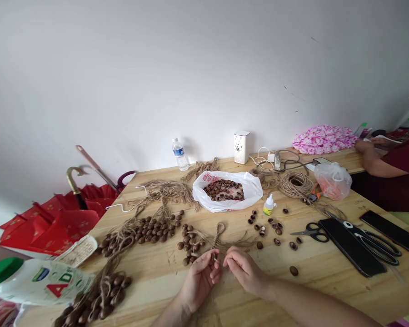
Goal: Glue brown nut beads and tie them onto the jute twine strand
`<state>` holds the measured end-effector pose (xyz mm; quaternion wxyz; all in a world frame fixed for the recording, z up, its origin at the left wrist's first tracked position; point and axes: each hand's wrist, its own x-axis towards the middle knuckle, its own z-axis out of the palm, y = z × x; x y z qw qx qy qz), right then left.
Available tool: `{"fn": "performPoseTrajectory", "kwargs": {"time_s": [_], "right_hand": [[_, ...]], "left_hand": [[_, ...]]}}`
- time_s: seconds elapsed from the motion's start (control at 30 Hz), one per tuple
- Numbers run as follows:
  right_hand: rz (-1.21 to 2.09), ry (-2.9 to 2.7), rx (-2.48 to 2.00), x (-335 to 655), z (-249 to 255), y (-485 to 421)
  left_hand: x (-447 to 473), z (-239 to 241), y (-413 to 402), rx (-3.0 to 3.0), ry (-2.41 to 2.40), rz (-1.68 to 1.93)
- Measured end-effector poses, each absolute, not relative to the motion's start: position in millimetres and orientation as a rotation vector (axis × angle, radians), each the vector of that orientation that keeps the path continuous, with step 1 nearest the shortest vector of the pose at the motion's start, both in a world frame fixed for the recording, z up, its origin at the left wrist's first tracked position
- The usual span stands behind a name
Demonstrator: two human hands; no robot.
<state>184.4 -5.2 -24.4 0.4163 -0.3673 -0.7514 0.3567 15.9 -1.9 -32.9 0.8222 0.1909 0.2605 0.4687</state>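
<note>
My left hand (202, 275) is closed, thumb and fingers pinching a bit of brown twine near the table's front. Close on its right, my right hand (242, 269) has its fingertips pressed together; whatever is between them is too small to make out. Just beyond both hands lies a knotted twine loop (219, 230) with loose strands. A cluster of brown nutshells (190, 243) on twine sits to the left of it. More shells on cords form a pile (153, 229) farther left. Loose half shells (277, 242) and one round shell (293, 271) lie to the right.
A white plastic bag (199, 193) of shells stands mid-table, a glue bottle (269, 206) beside it. Scissors (315, 232), a black phone (352, 247) and a twine coil (296, 184) lie right. A white jar (37, 281) is at left. Another person's arm (378, 159) rests at far right.
</note>
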Motion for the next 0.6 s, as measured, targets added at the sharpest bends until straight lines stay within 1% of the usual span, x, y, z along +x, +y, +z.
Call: {"fn": "performPoseTrajectory", "kwargs": {"time_s": [0.6], "right_hand": [[0.893, -1.900, -0.934, 186.0, -28.1, -3.7]], "left_hand": [[18.1, -33.3, -3.3, 0.394, 0.558, 1.022]]}}
